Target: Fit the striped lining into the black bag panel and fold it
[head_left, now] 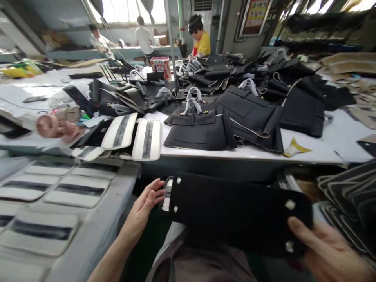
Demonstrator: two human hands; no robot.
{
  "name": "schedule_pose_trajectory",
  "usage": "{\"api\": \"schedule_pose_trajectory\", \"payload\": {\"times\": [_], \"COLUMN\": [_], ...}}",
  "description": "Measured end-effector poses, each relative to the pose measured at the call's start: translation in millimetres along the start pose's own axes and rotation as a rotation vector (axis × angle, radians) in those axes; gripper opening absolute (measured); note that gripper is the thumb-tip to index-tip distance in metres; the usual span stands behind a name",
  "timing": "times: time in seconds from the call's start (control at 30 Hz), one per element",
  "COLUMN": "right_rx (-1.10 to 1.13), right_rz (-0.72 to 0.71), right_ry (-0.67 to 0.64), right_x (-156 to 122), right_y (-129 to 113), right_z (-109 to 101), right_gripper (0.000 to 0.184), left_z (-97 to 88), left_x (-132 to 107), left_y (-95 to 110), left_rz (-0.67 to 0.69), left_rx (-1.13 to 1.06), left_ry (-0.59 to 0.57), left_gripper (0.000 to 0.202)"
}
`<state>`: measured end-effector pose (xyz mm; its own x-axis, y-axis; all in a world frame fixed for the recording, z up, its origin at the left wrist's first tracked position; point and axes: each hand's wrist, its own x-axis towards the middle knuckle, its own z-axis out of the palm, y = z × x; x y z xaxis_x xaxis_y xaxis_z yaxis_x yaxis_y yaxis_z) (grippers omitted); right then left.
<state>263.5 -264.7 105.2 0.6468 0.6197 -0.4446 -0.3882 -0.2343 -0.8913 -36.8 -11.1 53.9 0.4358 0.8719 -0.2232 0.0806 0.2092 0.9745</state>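
A right hand (326,244) grips a long, flat black panel with rounded corners (235,211), the left hand (140,209) extending its fingers at the opposite, white-tipped end. Ahead, black handbags with wrapped handles (195,131) crowd a white counter (329,137), a pink plastic fan (47,126) to the left; beyond, a person in a yellow top (203,44) looks down.

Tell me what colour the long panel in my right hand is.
The long panel is mostly black; it shows best in the head view.
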Motion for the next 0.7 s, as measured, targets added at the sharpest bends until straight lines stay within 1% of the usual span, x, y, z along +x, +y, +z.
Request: {"api": "schedule_pose_trajectory", "payload": {"times": [0.03, 0.1, 0.17, 0.23, 0.33, 0.43, 0.53, 0.7], "right_rx": [0.061, 0.152, 0.185, 0.163, 0.097, 0.052, 0.032, 0.014], "right_rz": [0.079, 0.184, 0.196, 0.179, 0.143, 0.138, 0.14, 0.207], "right_ry": [-0.082, -0.204, -0.219, -0.179, -0.048, 0.059, 0.084, 0.079], "right_x": [0, 3, 10, 19, 37, 55, 71, 89], "right_y": [8, 25, 40, 50, 58, 55, 48, 42], "right_z": [16, 41, 54, 56, 50, 48, 52, 55], "right_gripper": [0.046, 0.045, 0.045, 0.05, 0.065, 0.078, 0.083, 0.086], "left_z": [0.5, -3.2, -9.0, -12.5, -9.8, -3.2, 0.5, -1.1], "left_x": [-5, -13, -15, -12, 3, 22, 40, 58], "left_y": [-3, -10, -16, -19, -18, -14, -8, -4], "left_rz": [-0.093, -0.248, -0.332, -0.37, -0.356, -0.29, -0.237, -0.219], "left_rx": [-0.066, -0.154, -0.227, -0.278, -0.253, -0.125, 0.012, 0.085], "left_ry": [-0.028, -0.025, 0.027, 0.067, 0.055, 0.012, -0.015, -0.047], "left_gripper": [0.059, 0.053, 0.047, 0.044, 0.039, 0.033, 0.034, 0.041]}}
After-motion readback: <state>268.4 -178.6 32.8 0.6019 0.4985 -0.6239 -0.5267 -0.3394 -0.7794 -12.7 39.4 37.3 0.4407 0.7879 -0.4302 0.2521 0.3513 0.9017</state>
